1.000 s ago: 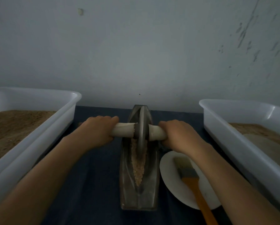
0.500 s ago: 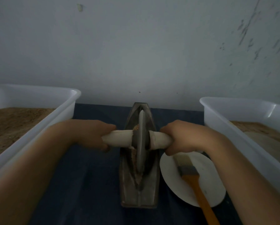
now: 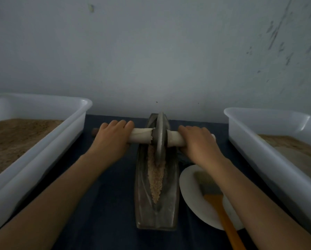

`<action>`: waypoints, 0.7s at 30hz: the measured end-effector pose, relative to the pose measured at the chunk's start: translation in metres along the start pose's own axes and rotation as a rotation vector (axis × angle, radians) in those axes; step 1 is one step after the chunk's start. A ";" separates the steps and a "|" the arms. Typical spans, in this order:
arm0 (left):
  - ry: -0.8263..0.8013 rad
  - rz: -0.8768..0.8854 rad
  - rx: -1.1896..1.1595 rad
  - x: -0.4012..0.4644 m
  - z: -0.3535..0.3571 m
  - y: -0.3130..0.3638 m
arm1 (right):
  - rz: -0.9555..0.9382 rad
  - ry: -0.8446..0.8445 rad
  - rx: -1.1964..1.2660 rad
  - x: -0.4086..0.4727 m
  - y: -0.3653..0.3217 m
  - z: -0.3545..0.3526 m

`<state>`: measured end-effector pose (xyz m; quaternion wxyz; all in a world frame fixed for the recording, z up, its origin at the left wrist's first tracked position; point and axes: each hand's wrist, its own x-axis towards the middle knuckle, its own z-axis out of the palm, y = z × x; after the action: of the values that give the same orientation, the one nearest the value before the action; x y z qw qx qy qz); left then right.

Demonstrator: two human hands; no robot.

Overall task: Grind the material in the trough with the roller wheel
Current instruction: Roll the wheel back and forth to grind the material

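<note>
A long grey metal trough (image 3: 141, 201) lies lengthwise on the dark blue cloth in the middle. Pale grainy material (image 3: 155, 179) fills its groove toward the near end. The metal roller wheel (image 3: 160, 136) stands upright in the groove at the trough's far end, on a white-wrapped axle (image 3: 142, 138). My left hand (image 3: 111, 139) grips the left side of the axle and my right hand (image 3: 199, 143) grips the right side, both palms down.
A white plastic bin (image 3: 48, 147) holding brown powder stands at the left, a second white bin (image 3: 255, 150) at the right. A white plate (image 3: 192, 193) with an orange-handled brush (image 3: 221, 212) lies right of the trough, under my right forearm. A grey wall rises close behind.
The wheel rolled toward me half a second ago and has now rolled back to the far end of the trough, my arms stretching forward with it and uncovering the material.
</note>
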<state>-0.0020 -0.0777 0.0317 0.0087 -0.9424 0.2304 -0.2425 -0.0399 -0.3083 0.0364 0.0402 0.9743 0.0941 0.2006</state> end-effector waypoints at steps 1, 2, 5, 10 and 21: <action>-0.041 0.008 -0.011 0.001 -0.003 -0.002 | -0.003 -0.052 0.004 0.000 -0.001 -0.004; -0.098 0.018 -0.017 0.001 -0.007 -0.003 | 0.003 -0.117 0.024 -0.001 -0.002 -0.010; -0.362 0.058 -0.030 0.002 -0.024 -0.002 | -0.001 -0.356 0.071 -0.004 -0.008 -0.032; -0.752 0.110 -0.158 -0.008 -0.061 -0.002 | -0.057 -0.598 0.136 -0.017 -0.016 -0.070; -0.694 0.055 -0.230 -0.004 -0.047 -0.005 | -0.059 -0.523 0.067 -0.010 -0.016 -0.055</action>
<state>-0.0243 -0.0668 0.0720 -0.0130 -0.9568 0.2647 0.1193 -0.0735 -0.2922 0.0809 0.0368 0.9906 0.1157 -0.0627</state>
